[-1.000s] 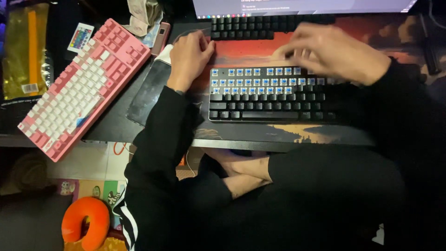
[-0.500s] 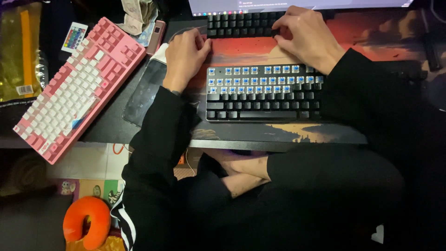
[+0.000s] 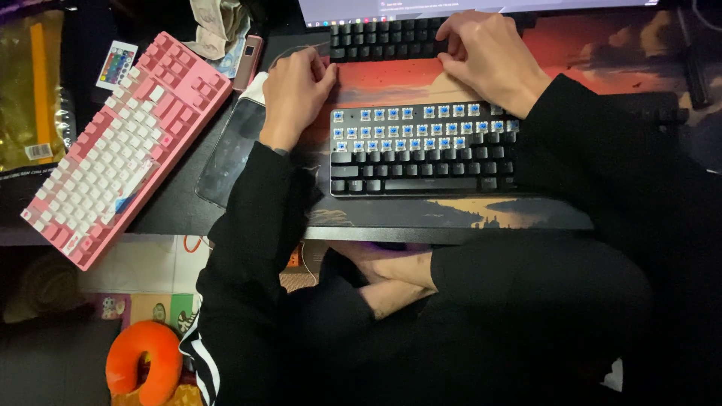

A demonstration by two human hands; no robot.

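Gold packet (image 3: 30, 90) far left; right hand (image 3: 492, 56) grip pinching black keyboard (image 3: 383, 41); left hand (image 3: 295, 94) curled, empty.

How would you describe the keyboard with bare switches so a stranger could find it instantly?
Start at the red desk mat. Two black keyboards lie on it; take the nearer keyboard, below the right hand. Unlike the far black keyboard, its upper rows lack caps, showing blue switches.

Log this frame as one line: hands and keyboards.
left hand: resting on desk mat | right hand: on upper black keyboard | nearer keyboard: top rows without caps | pink keyboard: untouched
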